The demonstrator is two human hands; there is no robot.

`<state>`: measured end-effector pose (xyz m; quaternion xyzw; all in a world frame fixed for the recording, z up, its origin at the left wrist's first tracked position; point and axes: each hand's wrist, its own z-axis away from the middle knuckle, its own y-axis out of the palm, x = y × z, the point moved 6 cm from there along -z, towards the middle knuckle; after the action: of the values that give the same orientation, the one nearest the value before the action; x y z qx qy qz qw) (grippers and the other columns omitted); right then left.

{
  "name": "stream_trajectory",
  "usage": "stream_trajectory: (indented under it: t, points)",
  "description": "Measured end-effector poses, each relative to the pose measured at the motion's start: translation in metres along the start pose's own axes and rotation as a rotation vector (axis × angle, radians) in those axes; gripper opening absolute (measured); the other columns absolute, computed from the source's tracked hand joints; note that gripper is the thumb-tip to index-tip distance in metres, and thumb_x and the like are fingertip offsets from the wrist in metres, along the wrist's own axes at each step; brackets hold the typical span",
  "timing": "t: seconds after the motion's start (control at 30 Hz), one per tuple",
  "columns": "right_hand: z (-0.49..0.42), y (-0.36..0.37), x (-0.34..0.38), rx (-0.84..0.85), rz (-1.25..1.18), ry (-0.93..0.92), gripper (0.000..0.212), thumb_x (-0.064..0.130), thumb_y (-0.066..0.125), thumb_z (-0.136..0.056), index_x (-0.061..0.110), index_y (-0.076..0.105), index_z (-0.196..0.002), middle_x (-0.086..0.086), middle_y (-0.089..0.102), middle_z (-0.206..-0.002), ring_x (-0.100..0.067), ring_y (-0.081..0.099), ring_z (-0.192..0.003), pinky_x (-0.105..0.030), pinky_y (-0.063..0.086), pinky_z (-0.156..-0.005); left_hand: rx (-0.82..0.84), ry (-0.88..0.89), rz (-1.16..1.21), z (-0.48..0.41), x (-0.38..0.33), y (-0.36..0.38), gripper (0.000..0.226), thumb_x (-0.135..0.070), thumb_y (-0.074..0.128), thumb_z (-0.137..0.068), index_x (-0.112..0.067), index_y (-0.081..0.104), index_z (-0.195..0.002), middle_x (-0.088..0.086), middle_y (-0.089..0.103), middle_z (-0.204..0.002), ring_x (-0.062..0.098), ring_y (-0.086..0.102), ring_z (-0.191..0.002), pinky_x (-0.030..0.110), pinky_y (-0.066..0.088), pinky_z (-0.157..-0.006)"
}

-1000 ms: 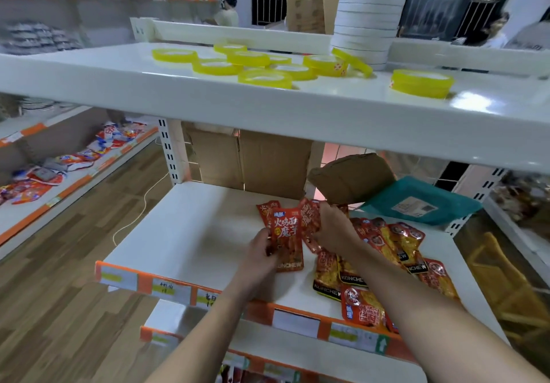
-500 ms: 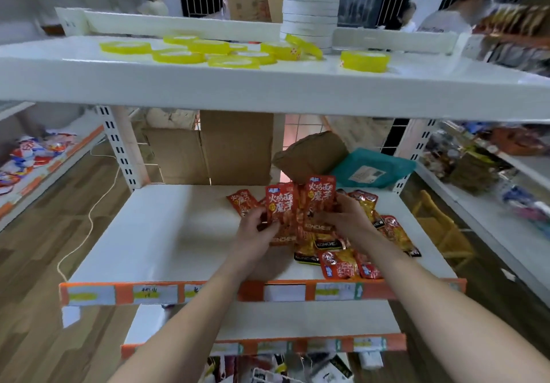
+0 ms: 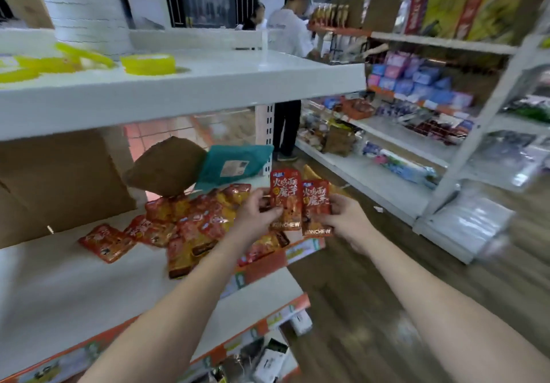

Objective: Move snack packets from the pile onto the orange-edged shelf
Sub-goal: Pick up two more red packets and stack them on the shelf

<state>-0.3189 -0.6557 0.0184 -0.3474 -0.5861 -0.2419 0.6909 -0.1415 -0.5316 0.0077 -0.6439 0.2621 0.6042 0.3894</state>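
A pile of red and orange snack packets [image 3: 190, 221] lies on the white shelf board [image 3: 59, 287] with the orange front edge [image 3: 268, 263]. My left hand [image 3: 256, 216] grips one red packet [image 3: 285, 195] upright. Beside it my right hand [image 3: 342, 218] grips a second red packet [image 3: 316, 204], also upright. Both held packets hang past the shelf's right front corner, above the pile's right end. One loose packet [image 3: 105, 242] lies apart at the pile's left.
A brown pouch [image 3: 163, 165] and a teal mailer bag [image 3: 232, 165] lie behind the pile. Yellow tape rolls [image 3: 147, 64] sit on the upper shelf. Across the wooden aisle floor stands a stocked shelf unit [image 3: 416, 114]. A person [image 3: 288, 40] stands at the aisle's far end.
Both hands lifted their packets off the pile and carried them right, past the shelf corner. My view swung right toward the aisle and the stocked shelves.
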Motion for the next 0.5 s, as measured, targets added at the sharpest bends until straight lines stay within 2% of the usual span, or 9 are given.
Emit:
stream_trajectory:
  t: [0.07,0.1,0.2,0.27,0.33,0.4,0.5]
  points:
    - [0.008,-0.045,-0.01,-0.044,-0.017,0.015,0.037,0.0,0.078,-0.08,0.025,0.063,-0.103,0.003,0.074,-0.103,-0.013,0.073,-0.092,-0.03,0.061,-0.077,0.07,0.042,0.009,-0.008,-0.01,0.045,0.046,-0.019,0.076,-0.083,-0.025,0.058,-0.125,0.002,0.068,-0.12,0.018,0.065,-0.111,0.045,0.054,-0.099]
    - [0.012,-0.068,-0.017,-0.073,-0.022,0.024,0.036,0.0,0.077,-0.081,0.023,0.063,-0.105,0.004,0.074,-0.101,-0.012,0.074,-0.091,-0.029,0.061,-0.076,0.109,0.049,0.022,-0.009,-0.014,0.069,0.039,-0.013,0.073,-0.087,-0.026,0.059,-0.121,0.001,0.07,-0.117,0.017,0.066,-0.11,0.044,0.054,-0.098]
    - [0.024,-0.133,-0.047,-0.16,-0.028,0.066,0.04,0.006,0.079,-0.082,0.02,0.063,-0.115,0.0,0.075,-0.107,-0.016,0.074,-0.096,-0.041,0.059,-0.088,0.222,0.015,0.066,-0.014,-0.019,0.14,0.035,-0.007,0.069,-0.091,-0.025,0.06,-0.119,0.002,0.07,-0.118,0.018,0.065,-0.113,0.044,0.054,-0.099]
    - [0.036,-0.175,-0.067,-0.223,-0.045,0.082,0.038,0.006,0.08,-0.081,0.017,0.064,-0.114,-0.002,0.076,-0.106,-0.018,0.074,-0.097,-0.044,0.058,-0.09,0.268,0.018,0.059,-0.016,-0.019,0.184,0.031,-0.006,0.069,-0.091,-0.026,0.061,-0.114,0.003,0.07,-0.118,0.018,0.065,-0.113,0.046,0.054,-0.099]
    - [0.049,-0.214,-0.084,-0.268,-0.041,0.1,0.037,0.006,0.081,-0.08,0.014,0.065,-0.112,-0.003,0.077,-0.104,-0.019,0.074,-0.097,-0.044,0.058,-0.089,0.315,0.025,0.061,-0.017,-0.018,0.227,0.029,-0.006,0.068,-0.091,-0.025,0.062,-0.113,0.003,0.071,-0.117,0.017,0.066,-0.112,0.044,0.054,-0.099]
    - [0.062,-0.251,-0.101,-0.295,-0.02,0.12,0.038,0.007,0.082,-0.079,0.011,0.066,-0.113,-0.005,0.077,-0.103,-0.02,0.074,-0.096,-0.041,0.058,-0.086,0.372,0.018,0.044,-0.015,-0.017,0.269,0.03,-0.01,0.069,-0.092,-0.02,0.061,-0.12,0.0,0.071,-0.117,0.013,0.066,-0.112,0.041,0.055,-0.098]
    - [0.081,-0.303,-0.123,-0.355,-0.021,0.144,0.037,0.003,0.081,-0.079,0.003,0.065,-0.112,-0.009,0.076,-0.098,-0.018,0.075,-0.087,-0.032,0.059,-0.075,0.441,0.004,0.02,-0.014,-0.013,0.327,0.032,-0.013,0.07,-0.092,-0.02,0.061,-0.121,-0.001,0.07,-0.118,0.012,0.065,-0.113,0.04,0.055,-0.098]
